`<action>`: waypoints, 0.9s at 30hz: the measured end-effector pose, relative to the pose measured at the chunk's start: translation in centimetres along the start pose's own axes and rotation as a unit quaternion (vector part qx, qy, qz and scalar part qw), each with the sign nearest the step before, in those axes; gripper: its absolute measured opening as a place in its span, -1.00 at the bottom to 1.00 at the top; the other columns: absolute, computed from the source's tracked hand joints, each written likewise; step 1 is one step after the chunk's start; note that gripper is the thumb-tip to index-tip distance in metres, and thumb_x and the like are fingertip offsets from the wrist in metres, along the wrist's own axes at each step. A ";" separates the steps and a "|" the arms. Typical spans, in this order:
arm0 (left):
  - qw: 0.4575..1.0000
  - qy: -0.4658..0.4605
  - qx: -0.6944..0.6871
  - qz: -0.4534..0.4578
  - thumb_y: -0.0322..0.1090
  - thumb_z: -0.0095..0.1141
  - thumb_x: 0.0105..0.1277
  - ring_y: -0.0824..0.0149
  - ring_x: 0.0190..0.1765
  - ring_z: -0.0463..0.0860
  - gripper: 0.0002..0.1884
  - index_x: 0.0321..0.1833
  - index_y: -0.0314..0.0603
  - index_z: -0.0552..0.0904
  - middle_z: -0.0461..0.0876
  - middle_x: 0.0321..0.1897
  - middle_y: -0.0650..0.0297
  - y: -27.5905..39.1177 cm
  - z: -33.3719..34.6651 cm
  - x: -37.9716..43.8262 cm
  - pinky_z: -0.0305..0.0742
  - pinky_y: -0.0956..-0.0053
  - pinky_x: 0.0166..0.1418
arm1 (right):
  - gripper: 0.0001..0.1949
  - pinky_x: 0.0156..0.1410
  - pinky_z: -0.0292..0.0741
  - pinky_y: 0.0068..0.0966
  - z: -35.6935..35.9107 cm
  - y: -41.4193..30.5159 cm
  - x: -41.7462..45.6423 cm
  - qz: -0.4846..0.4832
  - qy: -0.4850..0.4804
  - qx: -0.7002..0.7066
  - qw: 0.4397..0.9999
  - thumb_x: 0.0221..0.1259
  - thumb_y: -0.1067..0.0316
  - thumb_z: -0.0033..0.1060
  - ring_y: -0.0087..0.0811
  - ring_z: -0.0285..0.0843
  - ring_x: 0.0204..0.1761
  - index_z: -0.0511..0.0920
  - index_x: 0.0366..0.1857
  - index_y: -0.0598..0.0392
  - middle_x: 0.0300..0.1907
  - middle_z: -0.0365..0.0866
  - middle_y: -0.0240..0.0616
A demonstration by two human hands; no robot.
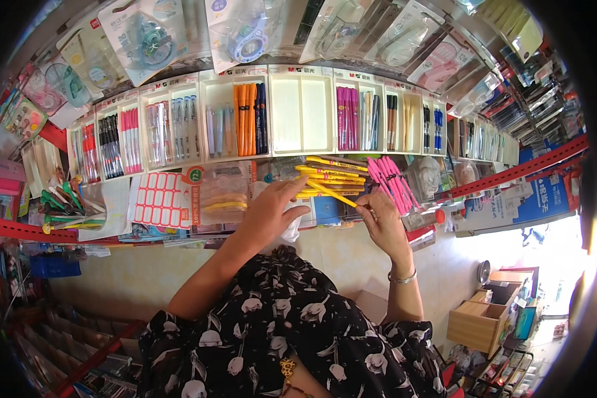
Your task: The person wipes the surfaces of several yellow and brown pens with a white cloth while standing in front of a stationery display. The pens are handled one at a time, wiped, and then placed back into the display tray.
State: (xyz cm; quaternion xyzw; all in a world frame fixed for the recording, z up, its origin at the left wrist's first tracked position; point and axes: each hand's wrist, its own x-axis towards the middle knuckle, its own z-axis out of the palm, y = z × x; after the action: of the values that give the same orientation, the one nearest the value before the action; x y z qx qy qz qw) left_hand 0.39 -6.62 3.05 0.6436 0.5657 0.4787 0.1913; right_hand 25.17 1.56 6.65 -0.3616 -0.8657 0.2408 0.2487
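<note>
Between finger and thumb, my right hand [381,219] holds the end of a yellow pen [332,193], which slants up and left toward my left hand. My left hand [277,205] rests its fingertips at the left ends of a pile of yellow pens [333,174]; whether it pinches any of them cannot be told. Just right of that pile lies a bundle of pink pens [392,185] with black clips. Behind both stands a white two-part pen tray [301,114] with bare compartments. Orange and dark blue pens [246,119] stand in the tray to its left, magenta pens [348,118] in the one to its right.
More pen trays [171,132] run along the curved shelf. Blister-packed correction tapes [156,42] hang above them. Sheets of red-bordered labels [159,200] and a packaged item [224,193] lie at the left front. A red shelf strip [520,166] crosses the right side; wooden drawers [479,321] stand at lower right.
</note>
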 end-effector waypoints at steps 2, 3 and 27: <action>1.000 -0.019 -0.014 -0.012 -0.42 0.34 0.20 0.21 -0.31 0.67 -0.56 0.16 -0.26 0.56 0.72 -0.28 0.11 -0.1 -0.5 0.4 0.53 0.35 -0.18 | -0.91 -0.15 0.44 -0.33 -0.5 -0.3 0.1 0.002 0.004 0.028 1.000 0.17 0.53 0.28 -0.14 0.52 -0.26 0.57 -0.29 0.24 -0.34 0.58 -0.15; 0.999 -0.028 -0.021 -0.018 -0.43 0.34 0.21 0.23 -0.33 0.67 -0.55 0.18 -0.25 0.55 0.72 -0.29 0.12 -0.1 -0.7 0.6 0.53 0.37 -0.19 | -0.91 -0.16 0.45 -0.35 -0.8 -0.4 0.2 0.002 0.007 0.041 0.999 0.19 0.53 0.27 -0.16 0.52 -0.27 0.58 -0.26 0.24 -0.33 0.59 -0.15; 0.967 -0.062 -0.209 -0.133 -0.36 0.11 0.44 0.63 -0.43 0.45 -0.85 -0.14 -0.31 0.65 0.63 -0.49 0.35 2.7 -2.6 1.0 0.36 0.64 -0.37 | -0.78 -0.31 0.25 -0.58 0.6 -3.5 3.0 0.138 0.215 0.593 0.764 0.51 0.19 0.00 -0.60 0.20 -0.51 0.51 -0.26 0.10 -0.55 0.35 -0.47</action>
State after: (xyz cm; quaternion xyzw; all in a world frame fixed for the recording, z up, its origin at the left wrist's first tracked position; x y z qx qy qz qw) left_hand -0.42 -7.21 6.80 0.5365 0.5208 0.5158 0.4181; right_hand 21.20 1.49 9.05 -0.3001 -0.4150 0.6533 0.5576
